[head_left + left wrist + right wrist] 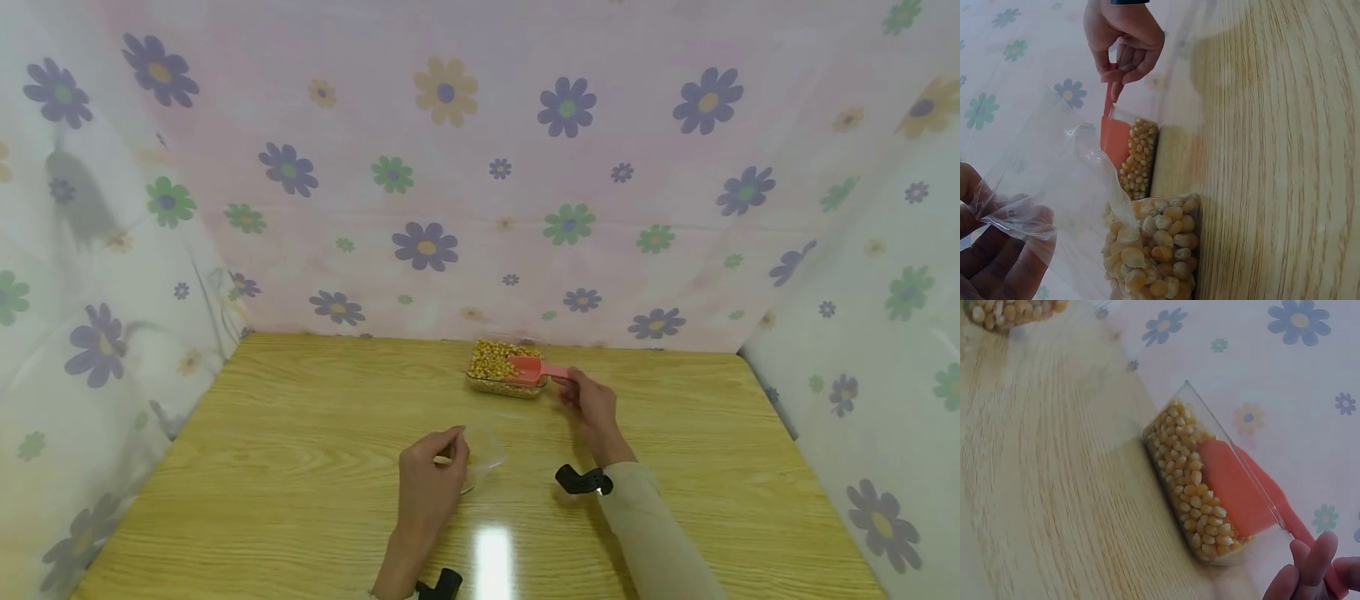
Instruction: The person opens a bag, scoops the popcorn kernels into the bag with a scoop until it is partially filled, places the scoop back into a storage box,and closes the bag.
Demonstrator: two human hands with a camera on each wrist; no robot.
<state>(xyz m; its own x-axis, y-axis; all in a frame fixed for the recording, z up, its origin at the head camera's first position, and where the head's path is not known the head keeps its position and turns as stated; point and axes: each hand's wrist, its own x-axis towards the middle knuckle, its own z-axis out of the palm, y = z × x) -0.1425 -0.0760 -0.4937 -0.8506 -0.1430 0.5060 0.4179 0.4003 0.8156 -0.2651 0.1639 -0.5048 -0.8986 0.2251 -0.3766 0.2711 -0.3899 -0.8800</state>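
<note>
My right hand [596, 408] grips the handle of a red scoop [528, 369]. The scoop's blade dips into a clear rectangular container [506, 389] filled with yellow corn kernels [1188, 478]. Closer to me, my left hand [433, 475] pinches the upper edge of a clear plastic bag [1079, 187]. In the left wrist view, a mass of corn kernels [1163, 247] fills the bag's lower part, which rests on the table. From the head view, most of the bag is hidden behind the left hand.
The wood-grain table [300, 417] carries the container near its back edge, close to a flower-patterned cloth [480, 208]. More of this cloth hangs at the left and right sides. A black wrist camera [583, 480] sits on the right wrist.
</note>
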